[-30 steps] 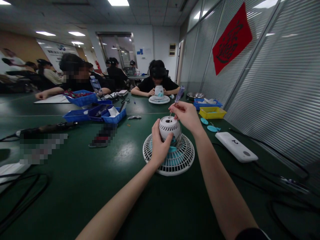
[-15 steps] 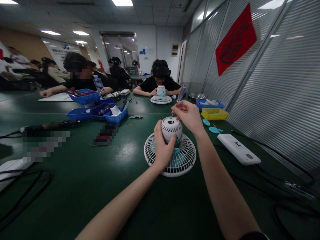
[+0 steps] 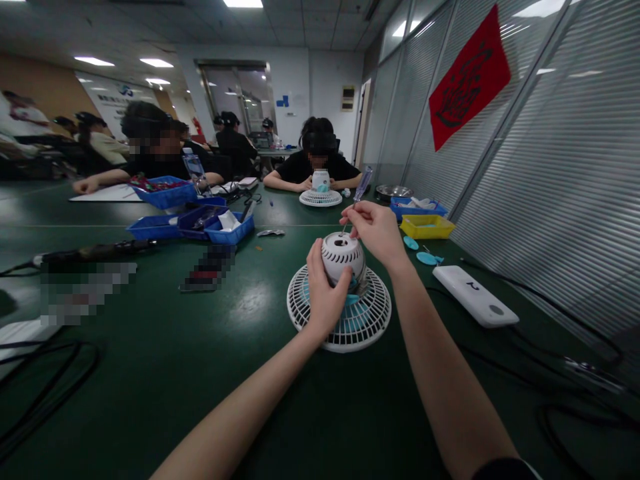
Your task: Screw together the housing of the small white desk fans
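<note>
A small white fan lies face down on the green table, its round grille (image 3: 373, 320) flat and its white motor housing (image 3: 341, 254) pointing up, with teal blades showing through. My left hand (image 3: 324, 298) is wrapped around the near side of the housing. My right hand (image 3: 376, 231) pinches a screwdriver with a clear blue handle (image 3: 361, 185); its tip rests on the top of the housing.
A white power bank (image 3: 474, 304) lies right of the fan, with teal parts (image 3: 424, 257) and a yellow tray (image 3: 427, 227) behind. Blue trays (image 3: 200, 225) stand at the left. Black cables (image 3: 45, 387) run along both sides. Across the table a person holds another fan (image 3: 320, 191).
Hands and fan stay where they were; the screwdriver stays on the housing. The view has shifted slightly.
</note>
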The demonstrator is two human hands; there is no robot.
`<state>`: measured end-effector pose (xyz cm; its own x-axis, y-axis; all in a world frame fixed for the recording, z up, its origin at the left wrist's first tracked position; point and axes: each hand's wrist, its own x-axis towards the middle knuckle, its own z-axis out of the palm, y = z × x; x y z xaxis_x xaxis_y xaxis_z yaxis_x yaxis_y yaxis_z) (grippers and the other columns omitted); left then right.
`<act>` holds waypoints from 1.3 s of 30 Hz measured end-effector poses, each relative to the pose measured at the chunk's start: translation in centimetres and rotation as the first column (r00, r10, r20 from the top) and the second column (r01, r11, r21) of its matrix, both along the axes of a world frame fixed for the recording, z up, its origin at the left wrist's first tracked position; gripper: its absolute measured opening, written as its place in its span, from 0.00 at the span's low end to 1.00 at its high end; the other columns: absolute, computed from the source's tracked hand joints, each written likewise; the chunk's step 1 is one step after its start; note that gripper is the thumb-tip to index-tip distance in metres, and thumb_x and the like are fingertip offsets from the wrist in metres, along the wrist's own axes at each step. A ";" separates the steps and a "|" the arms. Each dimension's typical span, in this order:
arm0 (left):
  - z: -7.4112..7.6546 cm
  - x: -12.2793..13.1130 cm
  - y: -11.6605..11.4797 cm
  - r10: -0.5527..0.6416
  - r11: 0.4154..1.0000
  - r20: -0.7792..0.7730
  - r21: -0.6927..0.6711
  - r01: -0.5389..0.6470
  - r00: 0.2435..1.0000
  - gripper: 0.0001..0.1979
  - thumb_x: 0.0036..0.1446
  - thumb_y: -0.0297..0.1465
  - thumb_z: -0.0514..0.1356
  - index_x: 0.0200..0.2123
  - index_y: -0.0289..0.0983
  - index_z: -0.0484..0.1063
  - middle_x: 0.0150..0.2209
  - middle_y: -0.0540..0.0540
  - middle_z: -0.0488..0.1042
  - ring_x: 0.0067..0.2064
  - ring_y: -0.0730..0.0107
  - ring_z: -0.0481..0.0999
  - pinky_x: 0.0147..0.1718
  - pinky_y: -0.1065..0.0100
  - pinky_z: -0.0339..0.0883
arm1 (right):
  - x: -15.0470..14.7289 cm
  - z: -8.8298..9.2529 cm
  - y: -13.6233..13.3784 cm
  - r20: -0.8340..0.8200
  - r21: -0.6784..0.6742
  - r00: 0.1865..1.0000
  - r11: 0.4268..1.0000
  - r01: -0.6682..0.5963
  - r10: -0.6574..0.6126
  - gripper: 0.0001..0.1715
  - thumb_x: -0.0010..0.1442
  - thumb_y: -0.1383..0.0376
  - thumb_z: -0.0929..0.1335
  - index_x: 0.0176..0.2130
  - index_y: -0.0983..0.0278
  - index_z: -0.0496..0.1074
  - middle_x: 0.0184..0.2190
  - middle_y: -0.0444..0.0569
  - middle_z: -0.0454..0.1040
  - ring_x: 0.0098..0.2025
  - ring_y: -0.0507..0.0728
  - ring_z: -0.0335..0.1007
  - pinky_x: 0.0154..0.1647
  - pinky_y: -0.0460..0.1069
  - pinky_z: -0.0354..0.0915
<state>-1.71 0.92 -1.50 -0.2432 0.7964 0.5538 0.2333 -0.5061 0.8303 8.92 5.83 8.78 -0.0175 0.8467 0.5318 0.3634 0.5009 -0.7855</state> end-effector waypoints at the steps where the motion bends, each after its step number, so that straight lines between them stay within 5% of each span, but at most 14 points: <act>1: 0.0 0.0 0.0 0.002 1.000 0.000 0.001 -0.002 1.000 0.32 0.56 0.35 0.60 0.63 0.43 0.56 0.66 0.38 0.59 0.69 0.52 0.57 0.69 0.46 0.46 | 0.0 0.0 -0.1 0.022 0.015 1.000 1.000 0.011 -0.011 0.09 0.62 0.66 0.66 0.30 0.64 0.72 0.29 0.48 0.79 0.23 0.50 0.68 0.28 0.48 0.68; 7: -0.1 0.0 0.1 -0.001 1.000 -0.001 0.006 0.001 1.000 0.32 0.56 0.34 0.60 0.63 0.44 0.56 0.66 0.39 0.60 0.70 0.52 0.57 0.69 0.46 0.46 | 0.1 0.2 -0.3 0.161 0.111 0.981 0.990 0.090 -0.107 0.08 0.60 0.66 0.68 0.28 0.63 0.72 0.28 0.47 0.77 0.24 0.52 0.68 0.33 0.52 0.67; 17: -0.2 0.0 0.1 0.000 1.000 0.006 -0.003 0.000 1.000 0.32 0.56 0.34 0.60 0.63 0.43 0.56 0.66 0.39 0.59 0.70 0.53 0.57 0.70 0.47 0.45 | 0.2 0.0 -0.1 0.130 0.099 0.990 0.994 0.042 -0.054 0.07 0.59 0.65 0.69 0.29 0.62 0.74 0.29 0.48 0.78 0.34 0.56 0.74 0.35 0.51 0.69; 32: -0.1 0.0 0.0 -0.006 1.000 -0.002 -0.001 0.006 1.000 0.32 0.56 0.34 0.60 0.63 0.44 0.56 0.66 0.38 0.59 0.70 0.52 0.56 0.70 0.46 0.45 | -0.3 0.1 -0.1 -0.085 -0.037 0.996 0.999 -0.008 0.004 0.12 0.54 0.62 0.74 0.28 0.62 0.68 0.27 0.46 0.76 0.25 0.51 0.70 0.23 0.47 0.67; 39: 0.2 0.0 -0.2 -0.007 1.000 -0.003 -0.024 0.007 1.000 0.32 0.56 0.35 0.60 0.63 0.42 0.56 0.66 0.37 0.59 0.70 0.51 0.57 0.70 0.47 0.46 | -0.2 -0.2 0.2 -0.081 -0.018 0.996 0.999 -0.028 0.027 0.05 0.59 0.68 0.67 0.30 0.65 0.71 0.29 0.48 0.79 0.22 0.49 0.68 0.22 0.46 0.65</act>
